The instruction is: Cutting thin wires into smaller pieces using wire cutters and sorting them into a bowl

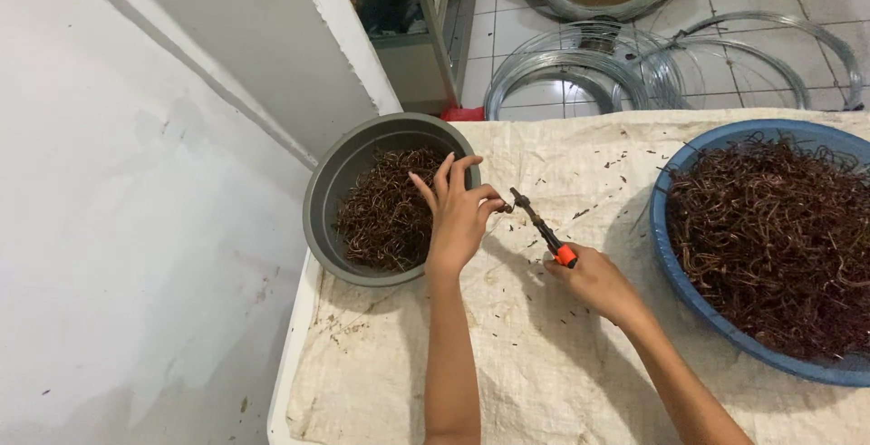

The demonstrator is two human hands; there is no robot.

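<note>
Right hand (594,277) clenched on pliers (542,226), tips meeting a small wire piece (504,208) pinched in left hand (458,214), held steady beside the grey tub (319,200). Two containers: grey tub and blue basin (675,273) (both full of brown wire bits), one each side for reach. Cloth-covered table (507,363) catches scraps.

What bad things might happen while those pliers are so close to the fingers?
The left hand pinches a small wire piece right at the tip of the pliers held by the right hand, so a slip might nip a fingertip. The grey bowl hangs over the table edge; a bump may tip it. Bits already lie scattered on the cloth, so more could fly off.
</note>
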